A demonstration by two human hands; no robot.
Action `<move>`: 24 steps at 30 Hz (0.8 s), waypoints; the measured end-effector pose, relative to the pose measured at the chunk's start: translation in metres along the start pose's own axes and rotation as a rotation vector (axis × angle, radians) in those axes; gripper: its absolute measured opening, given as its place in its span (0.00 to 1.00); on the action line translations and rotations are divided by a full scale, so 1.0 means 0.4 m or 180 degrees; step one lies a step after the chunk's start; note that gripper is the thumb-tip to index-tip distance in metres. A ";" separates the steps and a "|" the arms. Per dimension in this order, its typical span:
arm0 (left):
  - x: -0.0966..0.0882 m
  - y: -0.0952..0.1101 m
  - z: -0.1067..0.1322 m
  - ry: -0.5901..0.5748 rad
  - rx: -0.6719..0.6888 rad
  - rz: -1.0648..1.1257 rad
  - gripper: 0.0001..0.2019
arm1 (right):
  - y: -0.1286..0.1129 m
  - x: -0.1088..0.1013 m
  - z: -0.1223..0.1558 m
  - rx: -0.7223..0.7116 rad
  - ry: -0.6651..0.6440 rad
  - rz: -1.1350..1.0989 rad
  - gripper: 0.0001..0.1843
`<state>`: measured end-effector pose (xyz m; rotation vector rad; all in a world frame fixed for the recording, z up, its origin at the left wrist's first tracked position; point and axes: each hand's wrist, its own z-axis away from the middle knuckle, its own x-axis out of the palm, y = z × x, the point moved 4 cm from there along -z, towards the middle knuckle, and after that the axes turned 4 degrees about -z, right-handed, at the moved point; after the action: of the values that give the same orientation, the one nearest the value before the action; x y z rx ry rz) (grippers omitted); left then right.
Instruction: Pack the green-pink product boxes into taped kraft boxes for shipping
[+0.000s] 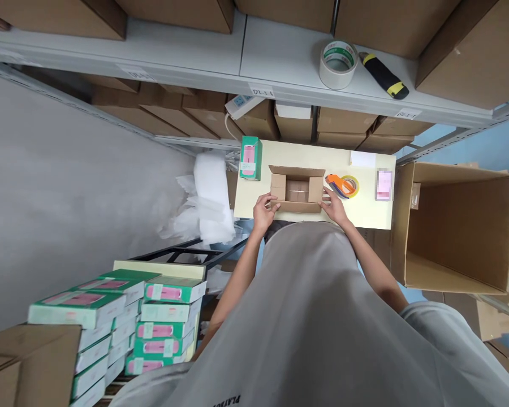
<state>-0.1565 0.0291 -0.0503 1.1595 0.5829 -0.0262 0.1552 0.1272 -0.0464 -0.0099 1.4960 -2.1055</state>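
Observation:
In the head view a small cardboard box lies on the pale yellow table with its top flaps spread, so its brown inside shows. My left hand grips the near left corner, thumb on the near flap. On the opposite side my right hand holds the near right corner, its fingers bent around the edge. Just beyond my right hand is an orange tape dispenser with a yellowish roll. A green and pink product box stands at the table's far left corner.
A phone lies at the table's right end. A large open carton stands to the right. Stacked green boxes are lower left, white foam wrap left. The shelf above carries a tape roll and a utility knife.

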 end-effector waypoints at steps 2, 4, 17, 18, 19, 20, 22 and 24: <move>0.000 -0.001 0.002 0.0006 0.0007 0.0000 0.11 | 0.002 0.001 0.002 0.0020 -0.0009 -0.0035 0.44; 0.001 -0.002 0.003 0.0005 0.0002 -0.0012 0.11 | 0.002 0.002 0.003 0.0046 -0.0026 -0.0053 0.43; -0.025 -0.008 -0.012 0.0207 -0.0136 0.0537 0.20 | -0.026 -0.007 0.031 0.0013 0.0208 0.0040 0.40; -0.040 -0.007 -0.022 0.0281 -0.0146 0.0555 0.19 | -0.032 -0.009 0.032 -0.0004 0.0251 0.0038 0.41; -0.056 -0.007 -0.034 0.0348 -0.0158 0.0552 0.18 | -0.037 -0.011 0.032 -0.0023 0.0283 0.0040 0.42; -0.074 -0.007 -0.047 0.0410 -0.0176 0.0532 0.17 | -0.043 -0.013 0.031 -0.0042 0.0305 0.0045 0.43; -0.107 -0.010 -0.071 0.0501 -0.0230 0.0456 0.15 | -0.054 -0.016 0.026 -0.0072 0.0313 0.0075 0.44; -0.128 -0.012 -0.089 0.0516 -0.0280 0.0369 0.14 | -0.062 -0.021 0.020 -0.0052 0.0312 0.0165 0.43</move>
<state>-0.2167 0.0441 -0.0412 1.1143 0.6526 0.1924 0.1539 0.1296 -0.0192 0.1266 1.5532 -2.0792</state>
